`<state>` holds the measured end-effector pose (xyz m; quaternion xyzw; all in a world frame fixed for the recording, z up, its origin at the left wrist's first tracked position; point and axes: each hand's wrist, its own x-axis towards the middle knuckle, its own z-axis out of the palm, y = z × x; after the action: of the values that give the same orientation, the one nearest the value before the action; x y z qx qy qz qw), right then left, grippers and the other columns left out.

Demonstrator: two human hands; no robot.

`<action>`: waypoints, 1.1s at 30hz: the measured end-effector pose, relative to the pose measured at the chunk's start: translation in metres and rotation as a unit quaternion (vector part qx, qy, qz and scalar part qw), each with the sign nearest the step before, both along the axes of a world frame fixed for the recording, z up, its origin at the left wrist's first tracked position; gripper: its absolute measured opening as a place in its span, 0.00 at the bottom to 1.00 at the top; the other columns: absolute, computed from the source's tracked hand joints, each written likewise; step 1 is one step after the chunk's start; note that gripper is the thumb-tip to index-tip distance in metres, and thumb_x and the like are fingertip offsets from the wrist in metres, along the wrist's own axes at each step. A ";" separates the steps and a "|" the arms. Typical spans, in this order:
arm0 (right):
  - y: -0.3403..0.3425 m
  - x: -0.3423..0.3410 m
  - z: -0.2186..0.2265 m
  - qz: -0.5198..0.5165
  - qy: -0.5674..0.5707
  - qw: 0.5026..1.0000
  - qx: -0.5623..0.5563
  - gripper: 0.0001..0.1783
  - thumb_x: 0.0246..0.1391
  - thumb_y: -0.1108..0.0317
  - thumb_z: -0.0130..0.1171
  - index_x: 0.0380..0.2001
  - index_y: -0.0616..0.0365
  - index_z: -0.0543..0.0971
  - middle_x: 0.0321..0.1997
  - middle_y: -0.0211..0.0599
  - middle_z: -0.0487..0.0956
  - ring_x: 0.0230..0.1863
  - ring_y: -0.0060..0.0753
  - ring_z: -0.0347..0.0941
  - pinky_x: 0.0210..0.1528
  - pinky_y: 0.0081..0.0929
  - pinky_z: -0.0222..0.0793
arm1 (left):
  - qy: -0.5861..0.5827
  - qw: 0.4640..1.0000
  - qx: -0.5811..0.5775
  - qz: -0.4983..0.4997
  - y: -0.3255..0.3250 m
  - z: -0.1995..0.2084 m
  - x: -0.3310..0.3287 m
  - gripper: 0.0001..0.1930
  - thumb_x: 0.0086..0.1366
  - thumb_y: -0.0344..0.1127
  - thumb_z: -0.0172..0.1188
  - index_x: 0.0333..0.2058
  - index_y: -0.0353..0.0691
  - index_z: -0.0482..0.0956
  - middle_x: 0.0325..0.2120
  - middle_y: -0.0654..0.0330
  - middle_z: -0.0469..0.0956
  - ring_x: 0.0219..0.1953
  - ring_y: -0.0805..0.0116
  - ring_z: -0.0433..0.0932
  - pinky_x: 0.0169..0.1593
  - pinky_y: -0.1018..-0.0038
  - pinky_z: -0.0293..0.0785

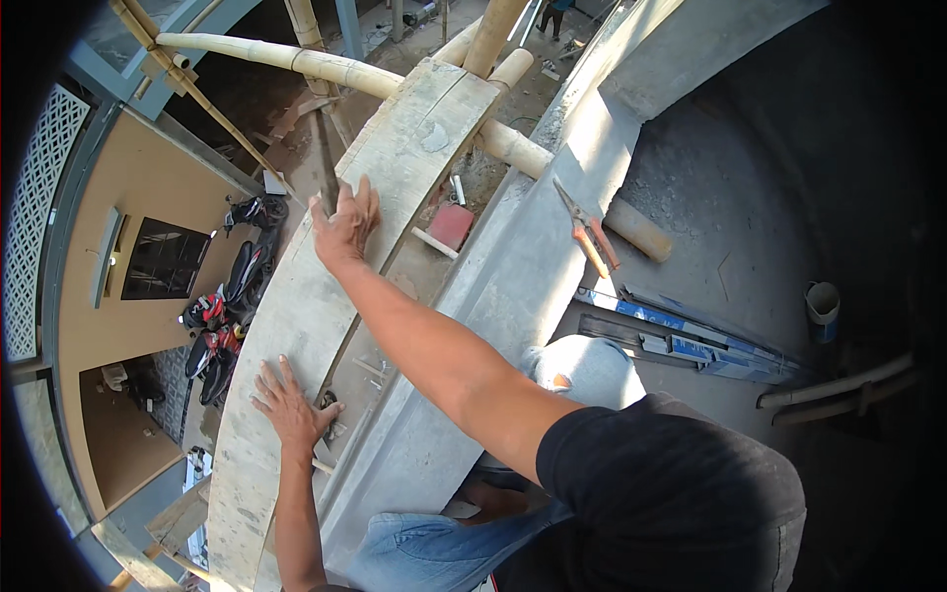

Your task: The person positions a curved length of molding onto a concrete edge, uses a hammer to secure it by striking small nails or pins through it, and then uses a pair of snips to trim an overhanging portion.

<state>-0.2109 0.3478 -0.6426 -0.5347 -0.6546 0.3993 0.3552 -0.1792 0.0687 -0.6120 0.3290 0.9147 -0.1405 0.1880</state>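
My right hand (347, 223) is stretched out over a wide, worn wooden plank (296, 296). Its fingers are closed around the handle of a hammer (327, 158), whose head points away from me toward the bamboo poles. Flat on the nearer part of the same plank lies my left hand (289, 407), fingers spread, holding nothing. A pair of snips (590, 232) with orange-red handles rests on the concrete ledge (483, 296) to the right of my right arm.
Bamboo poles (286, 61) cross at the plank's far end. Between plank and ledge a gap drops to the ground, where a red object (451, 227) lies. Motorcycles (242, 276) stand below on the left. Metal profiles (691, 340) and a bucket (822, 308) are on the right.
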 end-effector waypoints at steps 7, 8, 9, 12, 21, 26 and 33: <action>0.039 0.048 -0.018 -0.215 0.062 0.965 -0.139 0.35 0.47 0.47 0.67 0.55 0.56 0.74 0.72 0.49 0.55 0.70 0.60 0.51 0.67 0.59 0.46 | 0.117 0.991 0.009 -0.064 -0.009 -0.038 -0.001 0.67 0.40 0.46 0.79 0.72 0.47 0.40 0.71 0.41 0.40 0.69 0.32 0.49 0.64 0.31 0.47; 0.038 0.054 -0.020 -0.193 0.016 0.970 -0.147 0.37 0.47 0.47 0.67 0.57 0.57 0.73 0.72 0.47 0.54 0.69 0.60 0.52 0.67 0.59 0.46 | 0.090 0.995 0.007 -0.041 -0.008 -0.030 -0.003 0.66 0.40 0.46 0.78 0.72 0.49 0.41 0.71 0.41 0.40 0.69 0.32 0.49 0.64 0.31 0.47; 0.034 0.060 -0.021 -0.196 -0.003 0.972 -0.127 0.39 0.50 0.48 0.67 0.59 0.60 0.70 0.70 0.46 0.54 0.68 0.58 0.53 0.67 0.54 0.49 | 0.064 0.998 0.004 -0.017 -0.009 -0.024 -0.005 0.65 0.40 0.46 0.78 0.72 0.50 0.42 0.71 0.41 0.41 0.68 0.31 0.50 0.64 0.30 0.47; 0.053 0.081 -0.056 -0.294 0.192 0.923 -0.156 0.40 0.48 0.47 0.67 0.58 0.63 0.71 0.63 0.46 0.66 0.64 0.50 0.61 0.65 0.44 0.55 | 0.063 0.996 0.057 -0.040 -0.008 -0.032 -0.005 0.65 0.40 0.47 0.77 0.72 0.52 0.42 0.71 0.40 0.41 0.67 0.29 0.51 0.63 0.30 0.48; 0.052 0.088 -0.084 -0.191 0.449 0.721 -0.492 0.54 0.51 0.32 0.58 0.69 0.61 0.58 0.74 0.47 0.55 0.74 0.41 0.49 0.74 0.40 0.42 | 0.046 0.999 0.010 -0.016 0.001 -0.019 -0.010 0.66 0.37 0.44 0.76 0.72 0.54 0.40 0.71 0.41 0.40 0.67 0.27 0.50 0.62 0.30 0.51; 0.055 0.088 -0.076 -0.159 0.438 0.731 -0.500 0.53 0.51 0.31 0.57 0.68 0.62 0.61 0.75 0.45 0.55 0.74 0.42 0.49 0.74 0.41 0.41 | 0.006 1.000 0.012 0.012 0.001 -0.005 -0.019 0.68 0.35 0.42 0.76 0.72 0.55 0.39 0.71 0.43 0.41 0.66 0.27 0.51 0.60 0.28 0.55; 0.045 0.080 -0.023 -0.169 0.403 0.739 -0.514 0.55 0.50 0.32 0.60 0.66 0.69 0.59 0.71 0.50 0.59 0.70 0.46 0.57 0.70 0.48 0.51 | -0.059 0.993 0.094 -0.037 -0.033 0.005 -0.067 0.64 0.33 0.42 0.72 0.72 0.53 0.47 0.67 0.33 0.52 0.64 0.28 0.59 0.64 0.45 0.61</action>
<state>-0.1310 0.3930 -0.6658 -0.5270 -0.0451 0.7867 0.3185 -0.2464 0.0357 -0.6074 0.3864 0.8985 -0.0408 0.2041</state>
